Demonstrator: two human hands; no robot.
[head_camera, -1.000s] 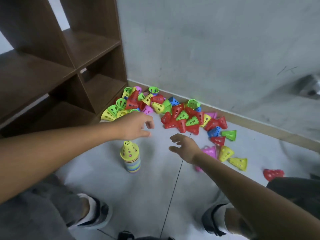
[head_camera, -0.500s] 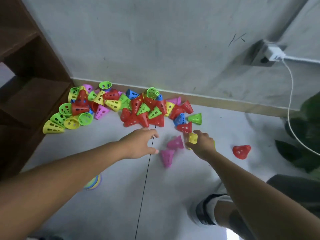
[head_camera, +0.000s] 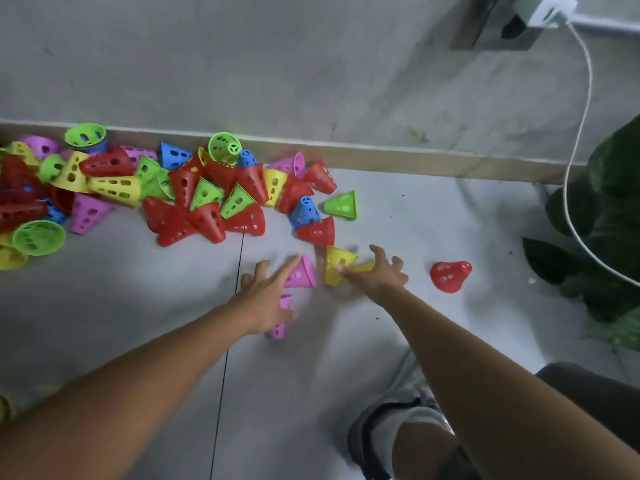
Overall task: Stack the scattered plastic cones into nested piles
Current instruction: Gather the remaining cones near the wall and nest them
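The grey floor (head_camera: pixel 138 341) takes up most of the view, with a wall and baseboard (head_camera: pixel 415 161) along the far edge and a dark green plant (head_camera: pixel 609 216) off to the right, a white charger cable (head_camera: pixel 575 140) hanging in front of it. The big pile of cones (head_camera: pixel 180 195) sits against the baseboard, red, yellow, green, blue and pink all jumbled on their sides, nothing nested in there that I can see.

Closer in, the left hand (head_camera: pixel 266 299) is spread with straight fingers over two pink cones (head_camera: pixel 301 273), touching or about to, not gripping. The right hand (head_camera: pixel 379 275) has its fingers splayed wide too, thumb tip at a yellow cone (head_camera: pixel 337 266), with a second yellow one peeking out under the palm. It's blurry there, so no real hold as far as I can tell. One red cone (head_camera: pixel 450 276) lies alone, well apart to the right.

Main risk imo: these light cones roll, so a fast swipe with flat fingers could knock them away or into the pile.
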